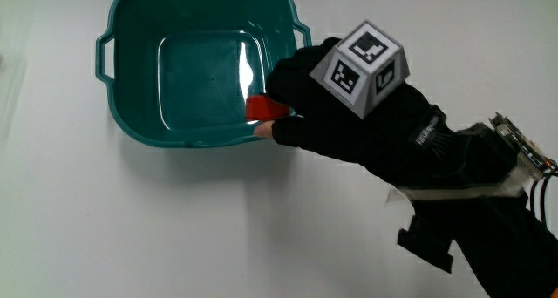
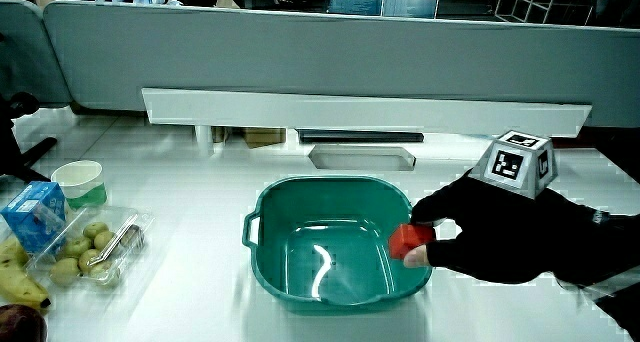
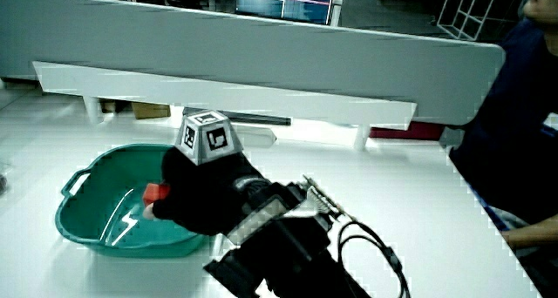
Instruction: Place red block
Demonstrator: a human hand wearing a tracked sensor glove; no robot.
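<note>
White tabletop (image 1: 105, 228), and the hand (image 1: 349, 115) holds a red block (image 1: 264, 109) over the green tub's (image 1: 131, 37) rim.
Seen from above, the fingers (image 1: 288, 71) pinch the block tight. In both side views, block (image 2: 408, 240) (image 3: 156, 193) hangs just inside the tub (image 2: 270, 207) (image 3: 87, 172); best to lower it slowly, then let go.

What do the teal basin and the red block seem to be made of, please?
The teal basin looks like moulded glossy plastic: bright light streaks reflect off its floor, and its handles are formed in one piece with the rim. The red block, held by the hand at the basin's rim, looks solid and matte; plastic or painted wood, I cannot tell.
</note>
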